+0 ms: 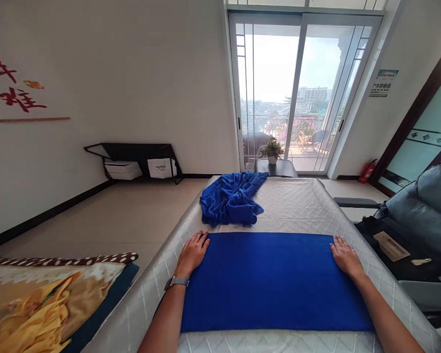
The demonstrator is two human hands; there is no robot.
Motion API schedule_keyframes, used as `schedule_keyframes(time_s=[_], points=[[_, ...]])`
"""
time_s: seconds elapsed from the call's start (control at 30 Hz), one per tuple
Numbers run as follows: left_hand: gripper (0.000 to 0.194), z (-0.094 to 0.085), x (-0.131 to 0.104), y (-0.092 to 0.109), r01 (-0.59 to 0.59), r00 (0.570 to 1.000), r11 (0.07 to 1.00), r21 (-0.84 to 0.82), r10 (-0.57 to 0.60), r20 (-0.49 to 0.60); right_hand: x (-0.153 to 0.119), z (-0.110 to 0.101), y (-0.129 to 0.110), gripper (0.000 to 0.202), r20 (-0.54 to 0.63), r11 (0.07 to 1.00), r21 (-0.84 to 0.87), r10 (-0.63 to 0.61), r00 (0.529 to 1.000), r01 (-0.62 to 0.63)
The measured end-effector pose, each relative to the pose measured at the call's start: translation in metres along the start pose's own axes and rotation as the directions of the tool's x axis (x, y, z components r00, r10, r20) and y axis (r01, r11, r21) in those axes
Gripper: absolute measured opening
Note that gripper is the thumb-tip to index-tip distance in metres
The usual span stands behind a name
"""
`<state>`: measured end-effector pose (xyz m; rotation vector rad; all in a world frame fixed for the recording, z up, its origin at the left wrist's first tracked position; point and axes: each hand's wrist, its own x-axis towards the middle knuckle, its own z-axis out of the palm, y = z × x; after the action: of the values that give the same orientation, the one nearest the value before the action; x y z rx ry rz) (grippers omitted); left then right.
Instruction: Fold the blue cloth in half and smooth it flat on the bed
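A smooth blue cloth lies flat in a wide rectangle on the pale quilted mattress. My left hand rests flat on its far left corner, fingers stretched forward. At the far right corner, my right hand is also laid flat, with its fingertips on the cloth's edge. Neither hand grips anything. Beyond the flat cloth, a second blue cloth sits crumpled at the mattress's far left.
To the left, another bed holds a patterned blanket and a crumpled yellow cloth. A dark armchair stands close on the right. Past the mattress are a chair with a potted plant and a sliding glass door.
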<state>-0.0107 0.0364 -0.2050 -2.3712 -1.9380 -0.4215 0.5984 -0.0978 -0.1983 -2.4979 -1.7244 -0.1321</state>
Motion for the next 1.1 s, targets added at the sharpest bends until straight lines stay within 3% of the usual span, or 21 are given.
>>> schedule_keyframes(time_s=[0.1, 0.23, 0.3, 0.43, 0.5, 0.57, 0.67, 0.8, 0.9, 1.03, 1.1], points=[[0.049, 0.001, 0.000, -0.002, -0.015, 1.000, 1.000, 0.004, 0.015, -0.008, -0.009, -0.013, -0.032, 0.063, -0.066, 1.000, -0.002, -0.012, 0.998, 0.012], [0.048, 0.001, 0.001, -0.003, 0.003, 1.000, 1.000, -0.003, -0.003, -0.019, -0.041, -0.038, -0.124, 0.063, -0.062, 0.971, 0.091, -0.218, 0.974, 0.223], [0.049, 0.001, 0.001, -0.003, 0.009, 1.000, 1.000, -0.014, -0.009, -0.016, -0.068, -0.046, -0.184, 0.065, -0.028, 0.905, 0.180, -0.387, 0.922, 0.385], [0.050, 0.000, -0.001, -0.004, 0.004, 1.000, 1.000, -0.023, -0.004, -0.005, -0.128, -0.049, -0.293, 0.066, 0.014, 0.703, 0.363, -0.661, 0.750, 0.612], [0.050, 0.001, -0.002, -0.004, -0.005, 1.000, 1.000, -0.020, 0.005, -0.010, -0.150, -0.046, -0.326, 0.068, 0.026, 0.632, 0.433, -0.722, 0.691, 0.643], [0.050, 0.003, -0.003, -0.005, -0.012, 1.000, 1.000, -0.022, 0.012, -0.019, -0.163, -0.045, -0.342, 0.071, 0.026, 0.595, 0.473, -0.747, 0.664, 0.650], [0.050, 0.004, -0.002, -0.006, -0.011, 1.000, 0.999, -0.032, 0.010, -0.024, -0.165, -0.044, -0.334, 0.074, 0.035, 0.596, 0.473, -0.749, 0.662, 0.649], [0.051, 0.004, -0.001, -0.007, -0.008, 1.000, 1.000, -0.027, 0.007, -0.003, -0.153, -0.041, -0.281, 0.071, 0.083, 0.678, 0.401, -0.697, 0.713, 0.616], [0.051, 0.006, 0.000, -0.007, -0.013, 1.000, 1.000, -0.011, 0.013, 0.008, -0.140, -0.036, -0.222, 0.070, 0.102, 0.794, 0.309, -0.575, 0.812, 0.524], [0.052, 0.011, 0.001, -0.008, -0.022, 1.000, 1.000, 0.003, 0.022, 0.000, -0.127, -0.022, -0.125, 0.076, 0.095, 0.940, 0.158, -0.319, 0.943, 0.302], [0.052, 0.013, 0.002, -0.009, -0.030, 0.999, 1.000, 0.005, 0.030, -0.012, -0.126, -0.012, -0.073, 0.080, 0.050, 0.977, 0.094, -0.196, 0.979, 0.190]])
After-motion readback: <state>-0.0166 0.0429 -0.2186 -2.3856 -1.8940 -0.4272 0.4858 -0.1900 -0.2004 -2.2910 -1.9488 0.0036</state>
